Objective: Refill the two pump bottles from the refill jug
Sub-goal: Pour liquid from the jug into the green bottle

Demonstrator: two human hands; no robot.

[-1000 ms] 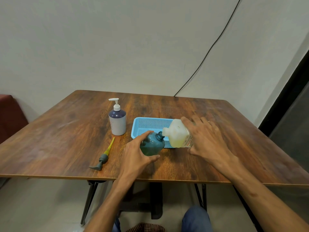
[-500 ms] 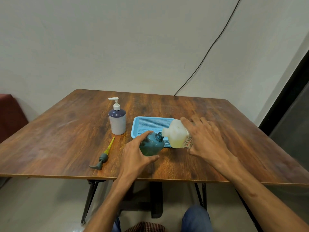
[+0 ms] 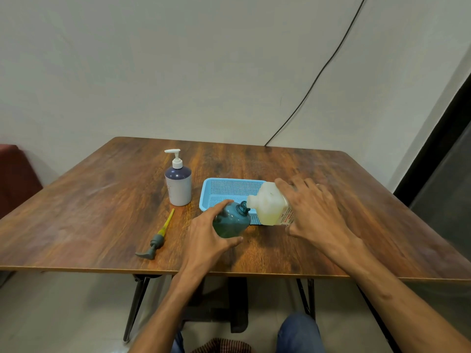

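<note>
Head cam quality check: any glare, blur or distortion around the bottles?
Head view: soft even light, no harsh glare, only a faint sheen on the teal bottle. Head view: refill jug label too soft to read. Head view: wide-angle stretches the table edges.

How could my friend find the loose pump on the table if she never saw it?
Start at the wooden table and look near its front edge, left of the left hand. The loose pump lies flat there, in front of the upright white pump bottle. It alone has a grey head and a yellow tube.
</note>
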